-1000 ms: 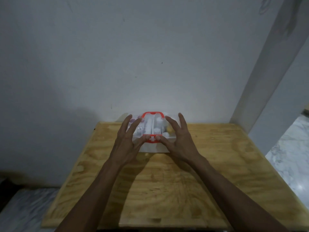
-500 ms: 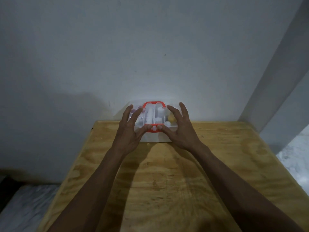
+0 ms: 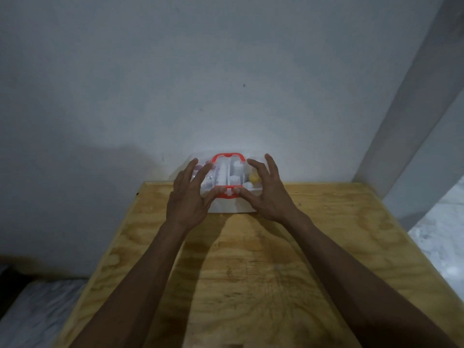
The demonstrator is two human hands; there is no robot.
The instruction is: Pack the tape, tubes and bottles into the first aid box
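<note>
The first aid box (image 3: 227, 209) is translucent white with a red handle (image 3: 227, 156) and a red latch (image 3: 228, 195). It stands at the table's far edge against the wall, lid down. Through the lid I see white bottles (image 3: 237, 169), something yellow (image 3: 253, 177) and something purple (image 3: 199, 168). My left hand (image 3: 188, 200) holds the box's left side, and my right hand (image 3: 270, 197) holds its right side. Both thumbs press on the latch, and the fingers arch apart over the lid.
The plywood table (image 3: 251, 272) reaches from me to the grey wall (image 3: 226, 84). A pale pillar (image 3: 411, 109) rises at the right. Marble floor (image 3: 447, 234) shows past the table's right edge.
The box has slid away from me to the table's far edge by the wall, both hands going with it. The thumbs stay on the latch.
</note>
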